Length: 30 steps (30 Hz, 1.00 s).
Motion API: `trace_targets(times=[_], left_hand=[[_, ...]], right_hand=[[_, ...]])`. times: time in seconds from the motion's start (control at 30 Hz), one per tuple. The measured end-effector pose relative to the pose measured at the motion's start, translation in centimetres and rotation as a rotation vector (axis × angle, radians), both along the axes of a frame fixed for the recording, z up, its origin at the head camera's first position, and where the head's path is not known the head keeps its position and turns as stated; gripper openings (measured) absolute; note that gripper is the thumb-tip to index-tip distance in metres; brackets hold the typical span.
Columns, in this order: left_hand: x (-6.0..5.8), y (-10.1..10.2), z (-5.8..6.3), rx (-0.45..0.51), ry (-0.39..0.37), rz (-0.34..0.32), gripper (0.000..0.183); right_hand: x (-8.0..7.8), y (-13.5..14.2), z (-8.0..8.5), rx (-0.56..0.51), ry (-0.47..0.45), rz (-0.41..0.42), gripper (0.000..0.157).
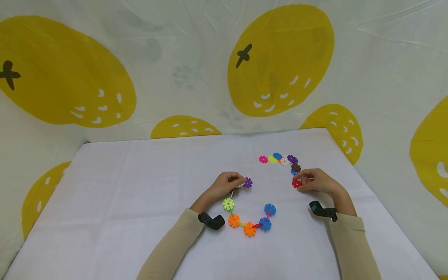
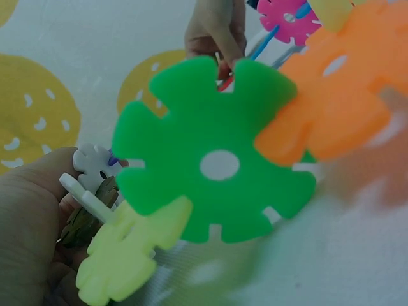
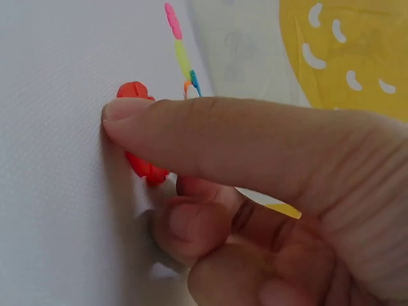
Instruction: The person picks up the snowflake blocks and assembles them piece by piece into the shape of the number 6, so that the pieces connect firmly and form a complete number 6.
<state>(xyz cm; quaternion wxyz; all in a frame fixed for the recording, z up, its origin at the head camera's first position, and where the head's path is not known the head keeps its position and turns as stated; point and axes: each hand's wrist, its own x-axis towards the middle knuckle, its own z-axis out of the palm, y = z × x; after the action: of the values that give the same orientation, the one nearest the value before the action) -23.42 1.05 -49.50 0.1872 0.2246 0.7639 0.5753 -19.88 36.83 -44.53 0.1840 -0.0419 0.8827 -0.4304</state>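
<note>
Head view gives us a tabletop [image 1: 157, 175] under a smooth white cloth, with faint creases running across it. Around its far and side edges we see a pale fabric backdrop [image 1: 196, 58], printed with big yellow fruit shapes, dark crosses and small white dashes.

Both forearms come in from the near side in beige sleeves [image 1: 171, 243], a dark device [image 1: 211, 221] strapped at each wrist. The left hand [image 1: 223, 185] angles inward, thumb and fingers drawn together on the end of a chain of notched discs [image 1: 249, 229], right beside its purple disc [image 1: 247, 182]. From this hand we follow the chain toward the person, then round in a curve to a blue disc [image 1: 270, 209] in the space between the hands. Left wrist view shows us its green disc [image 2: 172, 146] close up.

The right hand [image 1: 317, 181] bends inward at the wrist, low over the cloth, holding a red disc [image 1: 296, 184] between thumb and index finger, its other fingers curled under. Just beyond it, a curved row of discs [image 1: 284, 161] bends away and leftward.
</note>
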Motion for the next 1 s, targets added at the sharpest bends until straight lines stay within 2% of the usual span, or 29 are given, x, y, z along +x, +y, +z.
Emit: trace_targets(times=[0.27,0.6,0.8,1.0], left_hand=[[0.0,-0.1,0.2,0.001,0.017,-0.016,0.025],[0.1,-0.1,0.2,0.000,0.014,-0.001,0.026],[0.0,-0.1,0.1,-0.013,0.017,-0.003,0.026],[0.0,-0.1,0.1,-0.029,0.020,0.003,0.026]], right_hand=[[0.2,-0.6,0.4,0.070,0.001,-0.048,0.038],[0.3,-0.8,0.6,0.124,0.045,-0.052,0.042],[0.1,-1.1,0.5,0.075,0.084,-0.001,0.028],[0.0,-2.5,0.3,0.006,0.122,0.005,0.029]])
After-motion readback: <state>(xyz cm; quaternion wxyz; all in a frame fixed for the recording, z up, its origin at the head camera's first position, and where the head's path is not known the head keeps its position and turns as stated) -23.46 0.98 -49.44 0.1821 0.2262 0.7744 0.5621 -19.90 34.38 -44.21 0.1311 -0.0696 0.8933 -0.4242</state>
